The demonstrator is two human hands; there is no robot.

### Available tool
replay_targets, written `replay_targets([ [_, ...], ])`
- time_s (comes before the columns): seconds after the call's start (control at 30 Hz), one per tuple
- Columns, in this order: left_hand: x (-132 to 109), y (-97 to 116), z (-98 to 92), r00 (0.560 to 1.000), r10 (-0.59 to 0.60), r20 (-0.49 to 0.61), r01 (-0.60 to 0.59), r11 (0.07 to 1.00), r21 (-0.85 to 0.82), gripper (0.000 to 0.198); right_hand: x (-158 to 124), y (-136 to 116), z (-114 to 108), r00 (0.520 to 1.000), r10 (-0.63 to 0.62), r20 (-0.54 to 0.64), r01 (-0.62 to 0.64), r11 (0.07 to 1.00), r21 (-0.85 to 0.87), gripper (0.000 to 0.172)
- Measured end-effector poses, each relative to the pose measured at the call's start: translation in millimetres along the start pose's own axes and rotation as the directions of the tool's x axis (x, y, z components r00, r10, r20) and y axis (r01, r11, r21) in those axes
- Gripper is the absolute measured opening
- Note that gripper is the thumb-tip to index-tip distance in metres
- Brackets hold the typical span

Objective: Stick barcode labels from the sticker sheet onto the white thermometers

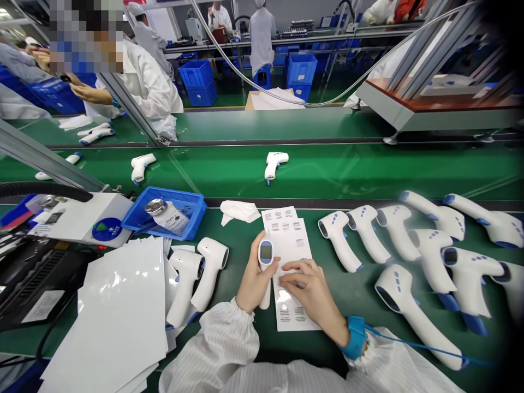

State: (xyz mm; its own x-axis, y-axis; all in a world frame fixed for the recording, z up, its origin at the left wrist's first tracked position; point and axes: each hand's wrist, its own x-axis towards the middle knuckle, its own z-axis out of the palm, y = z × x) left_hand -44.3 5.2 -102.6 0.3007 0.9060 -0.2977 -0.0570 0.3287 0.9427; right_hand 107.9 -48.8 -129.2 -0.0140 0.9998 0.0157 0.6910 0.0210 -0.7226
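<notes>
My left hand (pixel 254 281) is wrapped round the handle of a white infrared thermometer (pixel 266 254), held upright with its small screen facing me. My right hand (pixel 310 292) rests on a white sheet of small printed labels (pixel 291 245) lying on the green bench; its fingers are bent with the tips pressed on the sheet, and I cannot tell whether they hold a label. A blue wrist strap (pixel 354 336) with a cord circles my right wrist.
Several white thermometers (pixel 409 248) lie at the right, two more (pixel 200 275) at the left beside a stack of white sheets (pixel 118 316). A blue tray (pixel 166 213) holds a bottle. More thermometers (pixel 273 164) ride the green conveyor. People in white coats work beyond it.
</notes>
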Motion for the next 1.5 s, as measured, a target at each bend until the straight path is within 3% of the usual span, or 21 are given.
replay_targets([
  [0.27, 0.5, -5.5, -1.6, 1.000, 0.024, 0.014, -0.023, 1.000, -0.018, 0.067, -4.6, 2.7, -0.9, 0.998, -0.014, -0.064, 0.015, 1.000, 0.020, 0.015],
  [0.6, 1.4, -3.9, -0.4, 0.999, 0.037, 0.006, -0.037, 0.999, 0.032, 0.066, 4.7, -6.5, 2.5, 0.997, 0.075, -0.007, -0.075, 0.997, 0.015, 0.012],
  [0.67, 1.5, -2.8, -0.5, 0.999, 0.044, 0.003, -0.044, 0.998, 0.040, 0.066, 6.1, -11.5, -2.3, 0.999, 0.039, 0.011, -0.040, 0.998, 0.038, 0.014],
  [0.77, 1.5, -0.9, 0.0, 0.999, 0.044, 0.007, -0.045, 0.998, 0.040, 0.064, 2.7, -21.4, -19.5, 0.978, -0.106, 0.179, 0.064, 0.972, 0.226, 0.018],
  [0.83, 0.7, 0.6, 1.5, 0.999, 0.042, -0.004, -0.042, 0.999, 0.030, 0.064, 0.3, -29.0, -33.8, 0.924, -0.161, 0.348, -0.003, 0.904, 0.427, 0.015],
  [0.9, -1.5, 2.5, 4.3, 0.998, 0.053, -0.033, -0.052, 0.998, 0.023, 0.065, 1.6, -36.1, -45.3, 0.895, -0.146, 0.421, -0.119, 0.832, 0.542, 0.009],
  [0.97, -5.2, 5.0, 7.8, 0.997, 0.062, -0.044, -0.061, 0.998, 0.023, 0.067, 7.7, -41.6, -51.2, 0.941, -0.082, 0.329, -0.123, 0.821, 0.557, 0.008],
  [1.03, -9.6, 7.6, 11.0, 0.998, 0.055, -0.009, -0.055, 0.998, 0.039, 0.069, 17.7, -44.9, -52.0, 0.988, -0.023, 0.152, -0.058, 0.862, 0.504, 0.008],
  [1.13, -14.9, 10.3, 13.7, 0.995, 0.088, 0.037, -0.091, 0.993, 0.081, 0.070, 33.9, -46.9, -49.2, 1.000, 0.018, -0.006, -0.013, 0.887, 0.461, 0.007],
  [1.33, -18.9, 12.1, 13.7, 0.993, 0.104, 0.051, -0.109, 0.990, 0.094, 0.076, 49.4, -52.7, -47.3, 0.998, 0.049, -0.036, -0.020, 0.823, 0.567, 0.008],
  [1.5, -22.0, 15.6, 14.6, 0.996, 0.001, 0.088, -0.005, 0.999, 0.042, 0.076, 51.6, -57.5, -48.2, 0.994, 0.095, -0.053, -0.046, 0.803, 0.594, 0.010],
])
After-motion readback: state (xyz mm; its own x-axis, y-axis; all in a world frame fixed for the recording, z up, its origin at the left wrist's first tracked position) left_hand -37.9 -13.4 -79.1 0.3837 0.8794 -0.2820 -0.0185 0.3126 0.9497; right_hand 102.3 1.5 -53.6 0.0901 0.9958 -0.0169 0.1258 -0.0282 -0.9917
